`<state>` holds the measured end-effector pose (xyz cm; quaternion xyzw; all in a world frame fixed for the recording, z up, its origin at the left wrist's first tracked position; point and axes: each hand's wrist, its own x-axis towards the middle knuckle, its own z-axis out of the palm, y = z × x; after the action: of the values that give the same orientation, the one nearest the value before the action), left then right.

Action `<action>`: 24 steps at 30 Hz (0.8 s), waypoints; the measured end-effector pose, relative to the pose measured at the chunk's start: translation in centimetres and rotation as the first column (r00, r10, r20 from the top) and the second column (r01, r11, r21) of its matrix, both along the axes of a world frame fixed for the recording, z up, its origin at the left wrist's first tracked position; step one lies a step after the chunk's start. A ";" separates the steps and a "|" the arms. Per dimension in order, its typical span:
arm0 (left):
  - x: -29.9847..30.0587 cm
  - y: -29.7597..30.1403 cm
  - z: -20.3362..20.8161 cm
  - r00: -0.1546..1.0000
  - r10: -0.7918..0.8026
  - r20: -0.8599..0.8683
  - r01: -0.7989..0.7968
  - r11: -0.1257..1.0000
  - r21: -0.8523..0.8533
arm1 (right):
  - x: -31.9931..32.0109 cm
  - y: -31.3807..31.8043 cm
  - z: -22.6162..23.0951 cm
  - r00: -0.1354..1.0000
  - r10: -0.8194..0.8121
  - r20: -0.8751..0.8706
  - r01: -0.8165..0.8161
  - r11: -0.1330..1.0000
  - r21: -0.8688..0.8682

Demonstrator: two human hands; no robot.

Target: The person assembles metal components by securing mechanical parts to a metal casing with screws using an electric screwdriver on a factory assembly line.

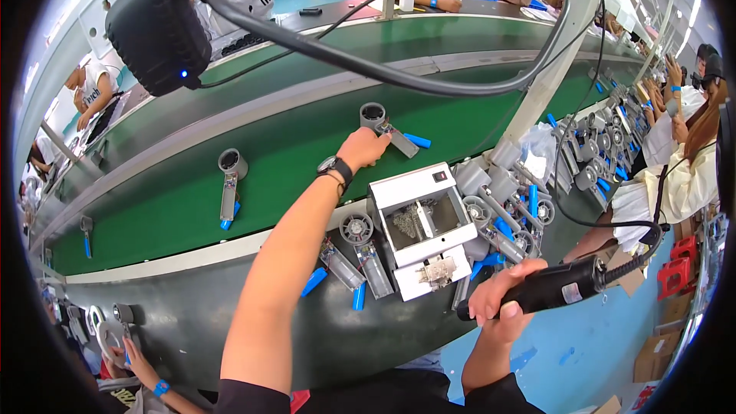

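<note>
My left hand (363,149), with a watch on the wrist, reaches over the green conveyor belt. Its fingers are closed at the neck of a grey handheld fan body (404,141), which has an open handle and a blue cylindrical cell beside it. In my right hand (502,300) is a black electric screwdriver (556,288), held roughly level, its cable running off to the right. Between my arms stands a white screw feeder (407,189) with small screws behind its window. Left of it, open fan bodies (371,267) with round grilles and blue cells lie on the bench.
Another fan body (230,184) lies farther left on the belt (169,218). Grey fan parts (502,215) are heaped right of the feeder. A black power adapter (157,29) and thick cable hang overhead, near a white post (553,69). A co-worker's hands (136,364) are at lower left.
</note>
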<state>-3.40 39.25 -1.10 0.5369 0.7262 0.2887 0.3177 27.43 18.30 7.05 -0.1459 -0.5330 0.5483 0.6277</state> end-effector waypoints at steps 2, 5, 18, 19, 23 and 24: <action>0.6 1.5 -0.8 0.984 0.054 0.171 -0.043 0.997 -0.067 | 0.2 -0.2 -0.1 1.000 -0.012 -0.001 0.012 1.000 0.010; 1.3 2.4 -2.2 0.853 0.208 0.478 -0.228 0.974 -0.018 | 0.3 -0.2 -0.6 0.998 -0.043 -0.039 0.042 0.999 -0.005; -0.9 -9.6 6.4 0.993 0.118 0.017 -0.098 0.725 0.682 | -0.1 0.0 -1.1 0.993 -0.087 -0.080 0.085 0.996 -0.037; -1.0 -11.0 6.9 0.991 0.125 -0.046 -0.055 0.694 0.718 | -0.2 -0.1 -1.2 0.993 -0.088 -0.083 0.085 0.996 -0.037; -1.7 -16.2 7.4 0.985 0.166 0.051 -0.135 0.549 0.825 | -0.8 -0.3 -1.0 0.995 -0.028 -0.099 0.029 1.000 0.009; -1.3 -17.8 7.9 0.982 0.152 0.117 -0.184 0.585 0.790 | -1.0 -0.3 -1.1 0.995 -0.022 -0.102 0.023 1.000 0.010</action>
<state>-4.69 21.45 6.79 0.5457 0.5626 0.6203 0.0294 26.47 17.98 5.96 -0.1199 -0.5017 0.5449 0.6610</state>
